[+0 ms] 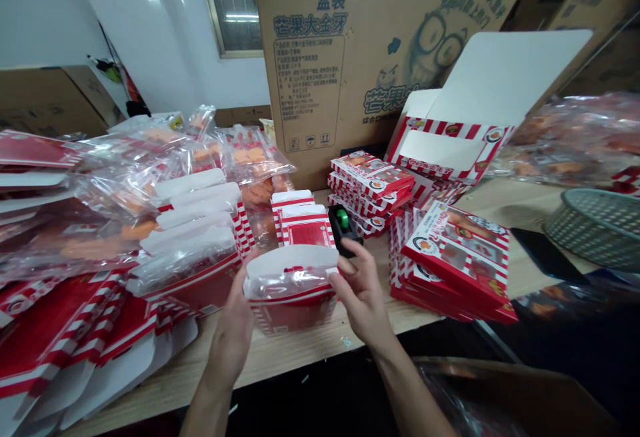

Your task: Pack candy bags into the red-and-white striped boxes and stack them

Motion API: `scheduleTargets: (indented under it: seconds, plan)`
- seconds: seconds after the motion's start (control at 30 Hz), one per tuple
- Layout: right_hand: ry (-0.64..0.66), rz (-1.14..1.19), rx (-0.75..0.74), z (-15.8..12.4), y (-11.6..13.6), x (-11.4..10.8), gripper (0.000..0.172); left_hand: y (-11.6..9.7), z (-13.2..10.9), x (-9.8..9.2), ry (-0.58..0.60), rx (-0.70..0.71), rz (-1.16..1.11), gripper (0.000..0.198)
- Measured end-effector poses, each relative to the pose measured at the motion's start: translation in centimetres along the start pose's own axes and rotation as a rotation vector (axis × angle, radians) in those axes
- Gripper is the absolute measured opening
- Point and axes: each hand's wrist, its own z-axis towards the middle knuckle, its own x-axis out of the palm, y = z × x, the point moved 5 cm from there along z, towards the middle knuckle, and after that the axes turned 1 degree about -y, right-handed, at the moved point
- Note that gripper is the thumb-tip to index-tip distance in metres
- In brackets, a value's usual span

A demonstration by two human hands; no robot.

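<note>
My left hand [235, 327] and my right hand [361, 290] hold a small red-and-white striped carton [291, 290] between them, just above the wooden table's front edge [300, 350]. Its white top flap stands open and a clear plastic bag shows inside. Each hand grips one side of the carton, fingers curled. Behind it stand two filled cartons [303, 220] and a black tape dispenser with a green roll [344, 222].
Filled open cartons [200, 224] and clear bags of orange snacks [125, 177] cover the left. Flat cartons [75, 337] lie at the front left. Closed boxes are stacked at right [457, 260] and centre [373, 187]. A large cardboard box [370, 44] stands behind; a mesh basket [597, 224] sits at right.
</note>
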Motion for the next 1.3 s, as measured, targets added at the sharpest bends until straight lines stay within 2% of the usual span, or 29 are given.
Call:
scheduleTargets:
  seconds: [0.07,0.17,0.23,0.3,0.37,0.47,0.6,0.67,0.73,0.83,0.9,0.97,1.03,1.17,1.3]
  plan:
    - [0.076,0.066,0.05,0.1,0.0,0.0,0.034,0.7,0.1,-0.4,0.155,-0.127,-0.179,0.043]
    - [0.12,0.079,0.024,0.1,0.5,-0.4,0.012,0.4,0.6,-0.7,0.29,-0.229,-0.286,0.028]
    - [0.117,0.085,0.009,0.0,1.0,-0.4,0.006,-0.3,1.1,-0.2,0.37,-0.252,-0.299,0.013]
    - [0.133,0.051,0.013,0.0,1.4,-0.1,0.015,-0.8,1.5,0.4,0.402,-0.253,-0.294,0.006]
    - [0.122,-0.006,0.021,0.2,1.7,0.3,0.021,-1.0,1.9,0.6,0.353,-0.212,-0.29,0.013]
    - [0.059,-0.113,0.055,0.4,2.1,0.4,0.012,-0.9,1.6,0.3,0.294,-0.075,-0.249,0.017]
    - [0.007,-0.218,0.089,0.5,2.2,0.1,0.01,-0.1,0.6,0.2,0.381,0.038,-0.072,0.009]
    - [0.057,-0.145,0.053,0.7,2.3,0.2,0.004,0.3,0.5,-0.1,0.338,0.039,-0.072,0.014]
    - [0.116,-0.035,0.018,0.9,2.2,0.2,0.005,0.5,0.8,-0.4,0.274,0.041,-0.097,0.013]
    - [0.215,0.026,0.008,1.2,1.9,0.1,0.006,0.3,1.2,-0.4,0.273,0.101,-0.051,0.012]
    - [0.263,-0.013,0.0,1.1,1.7,-0.1,0.002,-0.2,1.3,-0.4,0.301,0.172,0.022,0.012]
    - [0.264,-0.08,-0.019,0.9,1.7,-0.5,0.017,-0.9,1.3,-0.4,0.325,0.255,0.103,0.012]
    - [0.273,-0.137,-0.068,0.7,1.9,-0.7,0.025,-1.6,1.1,-0.3,0.324,0.353,0.171,0.013]
    - [0.36,-0.223,-0.15,0.1,2.4,-0.4,0.019,-2.4,0.6,0.1,0.271,0.485,0.248,0.006]
    - [0.352,-0.242,-0.093,0.2,2.1,-0.5,0.013,-2.1,0.2,0.1,0.268,0.538,0.258,0.005]
